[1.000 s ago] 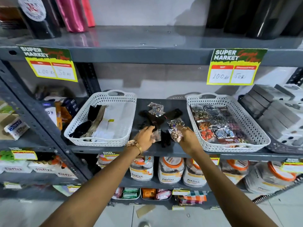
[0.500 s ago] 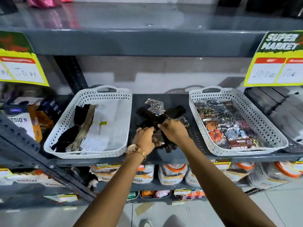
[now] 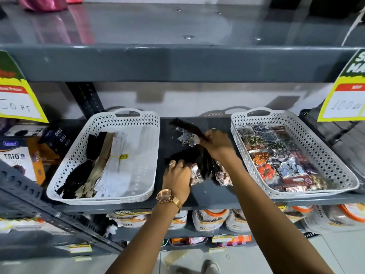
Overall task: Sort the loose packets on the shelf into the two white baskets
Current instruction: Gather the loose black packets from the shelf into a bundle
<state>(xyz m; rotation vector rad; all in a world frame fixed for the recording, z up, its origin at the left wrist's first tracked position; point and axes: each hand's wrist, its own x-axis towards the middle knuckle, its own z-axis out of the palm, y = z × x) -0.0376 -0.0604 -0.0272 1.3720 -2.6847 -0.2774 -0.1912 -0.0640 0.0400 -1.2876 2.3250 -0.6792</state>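
Note:
Two white baskets stand on the grey shelf. The left basket [image 3: 138,186] holds long black, tan and white packets. The right basket [image 3: 339,165] holds several shiny packets of coloured pieces. Between them lies a pile of loose packets [image 3: 209,167], black ones mixed with clear shiny ones. My right hand [image 3: 217,143] is closed on a long black packet [image 3: 187,126] that sticks up and to the left above a clear packet [image 3: 187,138]. My left hand [image 3: 177,175], with a gold watch on its wrist, rests on the pile's near left side and grips black packets there.
Boxes marked TRIO [image 3: 17,155] crowd the shelf left of the left basket. Yellow price signs [image 3: 17,101] hang from the upper shelf edge at both sides. Jars with orange lids [image 3: 209,218] fill the shelf below. A slanted grey upright [image 3: 29,194] crosses at lower left.
The view has moved closer and lower. My right hand has risen from the pile's middle toward the back, lifting a long black packet. My left hand has stayed on the pile's near side.

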